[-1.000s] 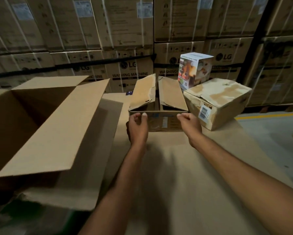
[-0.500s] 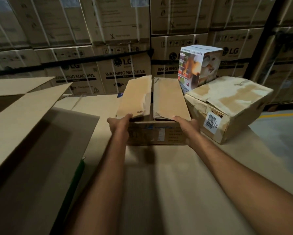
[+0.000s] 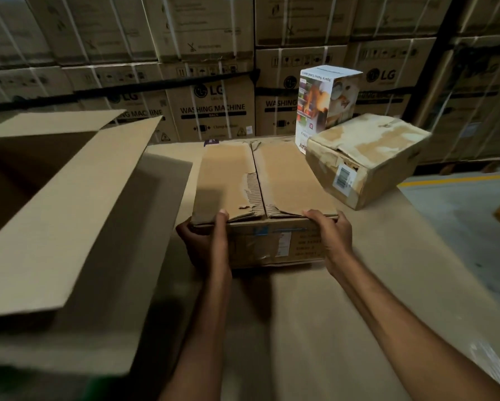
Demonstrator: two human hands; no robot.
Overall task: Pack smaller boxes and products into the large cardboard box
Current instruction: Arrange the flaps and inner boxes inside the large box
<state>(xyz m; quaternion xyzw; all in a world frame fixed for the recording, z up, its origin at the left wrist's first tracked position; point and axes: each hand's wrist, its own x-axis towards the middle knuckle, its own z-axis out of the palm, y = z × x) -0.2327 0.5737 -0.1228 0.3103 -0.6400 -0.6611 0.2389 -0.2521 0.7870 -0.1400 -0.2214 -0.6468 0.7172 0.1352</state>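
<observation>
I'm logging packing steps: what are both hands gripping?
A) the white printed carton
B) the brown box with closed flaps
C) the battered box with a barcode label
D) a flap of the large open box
B: the left hand and right hand grip the near corners of the brown box.
</observation>
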